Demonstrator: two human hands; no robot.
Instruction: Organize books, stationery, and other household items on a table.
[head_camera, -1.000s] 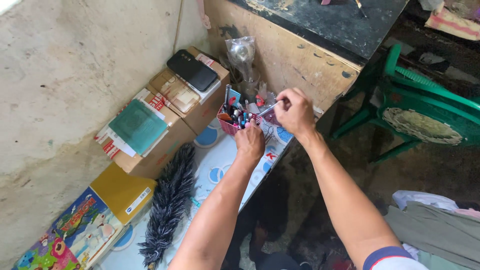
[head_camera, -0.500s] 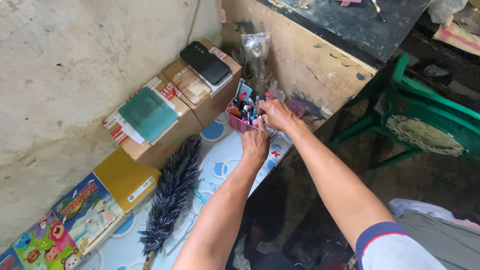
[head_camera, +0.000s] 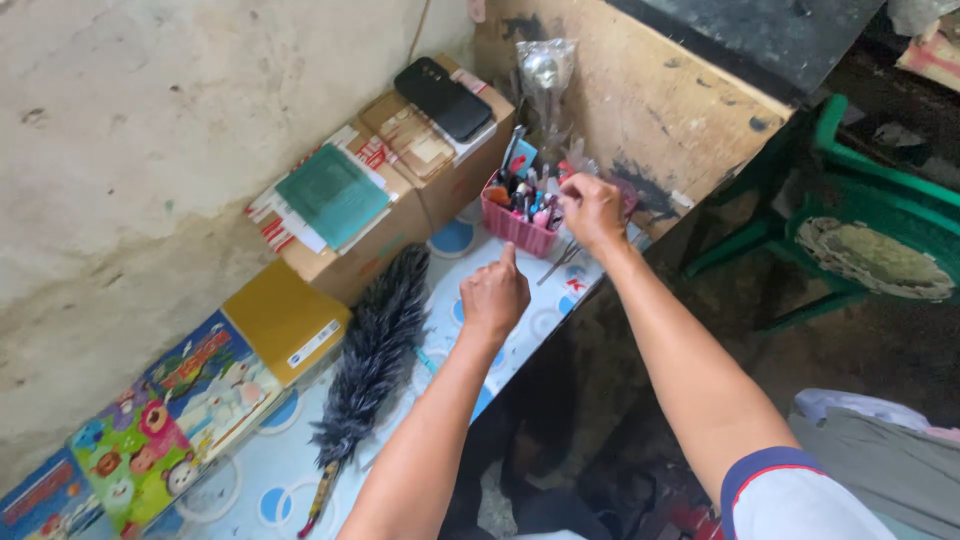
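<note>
Hands sit at the pink basket (head_camera: 517, 231): right hand (head_camera: 592, 211) closed among its pens, left hand (head_camera: 494, 296) fisted, forefinger raised, just short of it. Cardboard boxes (head_camera: 400, 190) and a feather duster (head_camera: 375, 355) lie to their left on the worktop (head_camera: 300, 450).

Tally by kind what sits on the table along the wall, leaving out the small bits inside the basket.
Cardboard boxes: 2
Pink basket: 1
Black phone: 1
Feather duster: 1
Yellow book: 1
Colourful picture books: 2
Total: 8
The right hand is at the basket; the left hand points toward it.
</note>
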